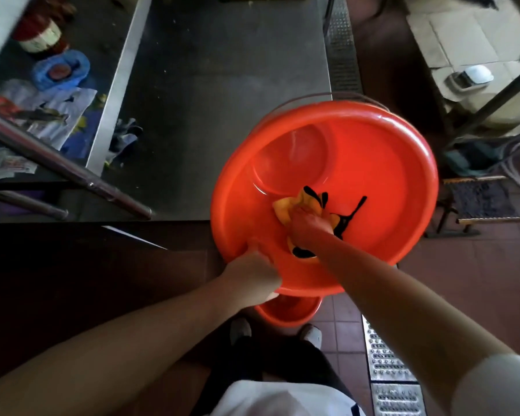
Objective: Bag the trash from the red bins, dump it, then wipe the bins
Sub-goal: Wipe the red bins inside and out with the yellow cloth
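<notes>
A large red bin point(373, 163) is tilted toward me, its near rim held up off the floor. My left hand point(254, 273) grips that near rim at the lower left. Reaching inside the bin, my right hand point(308, 228) grips a yellow cloth with black markings point(285, 207) and presses it against the inner wall near the bottom. The bin's inside looks glossy and holds no trash. A second, smaller red bin point(288, 310) stands on the floor under the first, mostly hidden.
A steel table point(210, 70) lies ahead, with a lower shelf at left carrying a blue bag point(62, 70), jars and papers. Steel table legs point(72, 172) cross at the left. Red floor tiles and a metal drain grate point(388, 364) lie at the right.
</notes>
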Available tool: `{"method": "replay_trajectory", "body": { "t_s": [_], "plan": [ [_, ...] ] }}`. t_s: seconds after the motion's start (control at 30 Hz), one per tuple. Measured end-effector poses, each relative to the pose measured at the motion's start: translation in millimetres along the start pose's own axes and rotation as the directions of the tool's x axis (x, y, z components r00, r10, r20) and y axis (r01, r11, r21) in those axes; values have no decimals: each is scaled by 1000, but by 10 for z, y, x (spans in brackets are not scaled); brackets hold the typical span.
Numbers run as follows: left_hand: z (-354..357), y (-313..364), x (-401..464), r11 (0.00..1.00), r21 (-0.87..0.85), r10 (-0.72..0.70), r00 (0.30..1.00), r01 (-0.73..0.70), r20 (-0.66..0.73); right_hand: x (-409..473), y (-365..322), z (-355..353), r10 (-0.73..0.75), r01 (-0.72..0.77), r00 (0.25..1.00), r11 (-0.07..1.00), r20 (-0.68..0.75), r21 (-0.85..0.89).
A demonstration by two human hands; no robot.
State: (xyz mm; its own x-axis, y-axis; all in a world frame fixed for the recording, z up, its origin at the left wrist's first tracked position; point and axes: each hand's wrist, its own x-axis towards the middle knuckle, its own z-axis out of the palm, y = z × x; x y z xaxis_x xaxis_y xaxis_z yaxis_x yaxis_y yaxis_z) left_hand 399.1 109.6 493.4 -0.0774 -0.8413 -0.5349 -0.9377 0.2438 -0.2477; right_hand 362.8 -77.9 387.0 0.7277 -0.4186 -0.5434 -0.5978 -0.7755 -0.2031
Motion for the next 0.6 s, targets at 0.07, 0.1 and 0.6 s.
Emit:
{"method": "replay_trajectory", "body": {
  "t_s": [0.07,0.1,0.6],
  "plan": [
    [-1,7,3,996,68,-49,999,49,-2,167,18,9,-10,9,999,1000,-51,-17],
    [18,23,15,996,72,-61,998,60,2,234,22,15,-16,14,998,999,-60,-35],
    [-66,39,-152,971,-169,-178,983,168,-51,-1135,-42,-76,-209,203,978,949,2,-240]
  ]
}}
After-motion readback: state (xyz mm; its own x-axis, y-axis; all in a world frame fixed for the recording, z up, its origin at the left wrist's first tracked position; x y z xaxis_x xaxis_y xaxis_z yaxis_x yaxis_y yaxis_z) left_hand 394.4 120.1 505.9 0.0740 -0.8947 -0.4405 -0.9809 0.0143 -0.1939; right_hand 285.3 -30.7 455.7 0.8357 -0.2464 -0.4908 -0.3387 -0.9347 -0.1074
